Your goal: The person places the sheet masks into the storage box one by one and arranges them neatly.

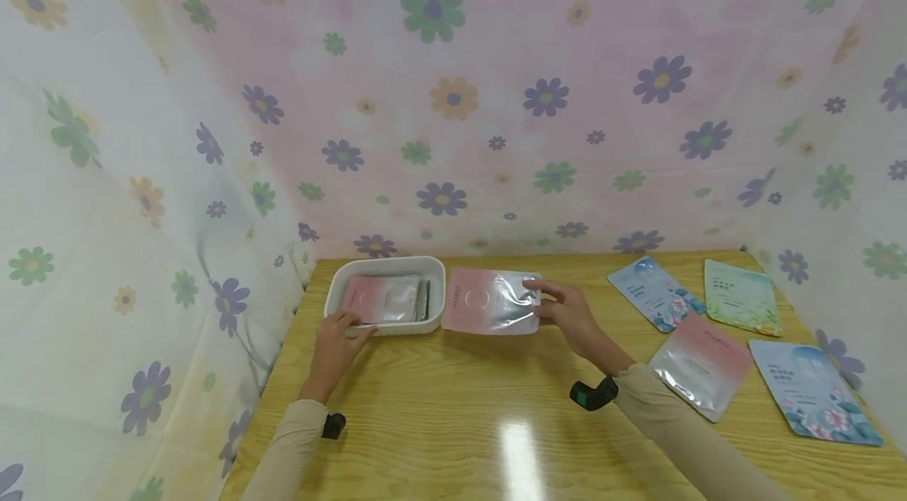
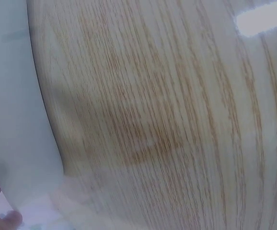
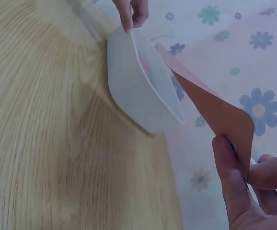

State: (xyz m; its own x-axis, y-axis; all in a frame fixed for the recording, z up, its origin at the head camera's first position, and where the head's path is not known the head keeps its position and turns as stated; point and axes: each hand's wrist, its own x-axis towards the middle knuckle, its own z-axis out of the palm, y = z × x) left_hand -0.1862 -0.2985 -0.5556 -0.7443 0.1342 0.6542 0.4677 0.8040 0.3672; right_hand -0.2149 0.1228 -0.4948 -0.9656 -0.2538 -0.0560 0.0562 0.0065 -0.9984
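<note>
A pink and silver sheet mask packet is held up over the table by my right hand, thumb and fingers pinching its right edge. In the right wrist view the packet shows edge-on, slanting toward the white bin. My left hand grips the near left rim of the white plastic bin, which stands at the table's back left. Inside the bin lies another pink and silver packet, with edges of other packets beside it. The left wrist view shows mostly the bin's outer wall and wood.
On the right of the wooden table lie a blue packet, a green packet, a pink packet and a second blue packet. Flowered cloth hangs behind and at both sides.
</note>
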